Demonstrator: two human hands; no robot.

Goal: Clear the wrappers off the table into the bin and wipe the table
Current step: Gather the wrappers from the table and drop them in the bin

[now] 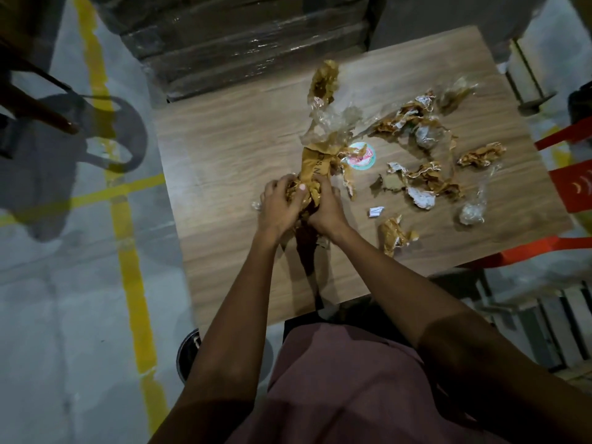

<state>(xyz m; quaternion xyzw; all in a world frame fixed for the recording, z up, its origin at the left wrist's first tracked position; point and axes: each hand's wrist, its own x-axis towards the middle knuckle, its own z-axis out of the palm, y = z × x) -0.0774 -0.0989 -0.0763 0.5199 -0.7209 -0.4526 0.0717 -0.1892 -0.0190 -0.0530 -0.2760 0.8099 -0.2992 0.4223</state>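
Observation:
My left hand and my right hand both grip a bundle of brown tape and clear plastic wrappers above the wooden table. A long strip of the bundle reaches back to a crumpled brown end. Several more crumpled wrappers lie to the right: a brown and clear pile, a brown wad, torn paper pieces, a clear plastic ball and a brown scrap. A round pink and green sticker lies by the bundle.
A dark round bin shows on the floor below the table's near left corner. Red chair parts stand at the table's right side. Wrapped stacked boxes sit behind the table. Yellow floor lines run on the left.

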